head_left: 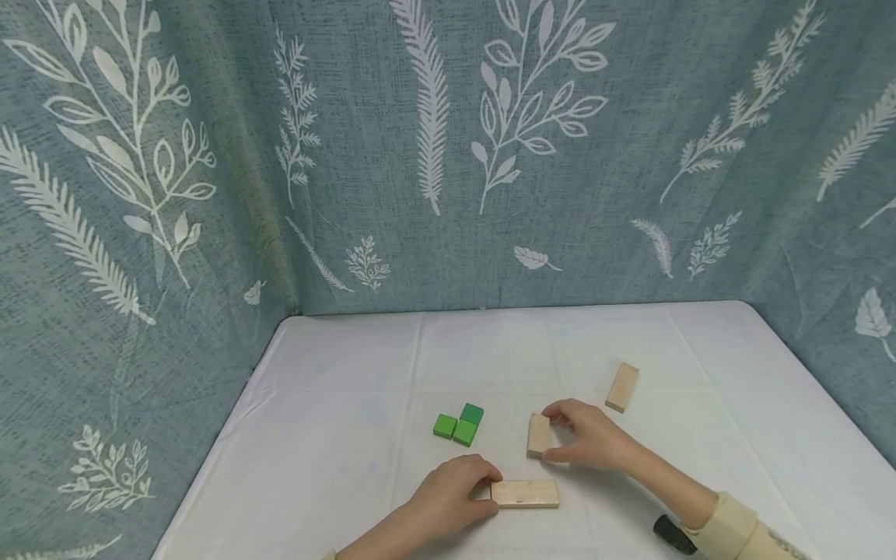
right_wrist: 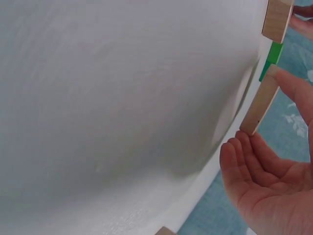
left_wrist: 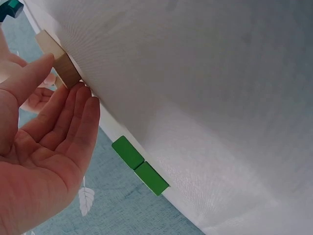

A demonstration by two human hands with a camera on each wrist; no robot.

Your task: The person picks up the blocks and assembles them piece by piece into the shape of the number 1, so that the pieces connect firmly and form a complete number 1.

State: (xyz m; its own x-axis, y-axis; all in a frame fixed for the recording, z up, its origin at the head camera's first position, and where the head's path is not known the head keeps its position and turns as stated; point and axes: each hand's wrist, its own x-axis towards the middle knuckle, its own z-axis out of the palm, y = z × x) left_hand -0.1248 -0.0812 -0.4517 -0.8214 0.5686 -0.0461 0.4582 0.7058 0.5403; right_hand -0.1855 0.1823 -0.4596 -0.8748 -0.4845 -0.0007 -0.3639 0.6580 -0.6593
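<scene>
My left hand [head_left: 453, 494] is at the left end of a plain wooden block [head_left: 525, 494], which lies sideways on the white table. Its thumb and fingers pinch that end; the left wrist view shows the thumb on one side of the block [left_wrist: 61, 61] and fingertips on the other. Farther right and back, my right hand [head_left: 586, 435] holds a second wooden block [head_left: 538, 435] from its right side. In the right wrist view, thumb and fingertips are at opposite ends of that block [right_wrist: 260, 105], which stands lengthwise away from me in the head view.
Three green cubes [head_left: 465, 432] sit close together behind my left hand, one darker. A third wooden block [head_left: 622, 386] lies behind my right hand. A black cylindrical object [head_left: 674, 534] shows beside the right cuff. Patterned blue-green cloth [head_left: 448, 257] hangs around the white table [head_left: 336, 404].
</scene>
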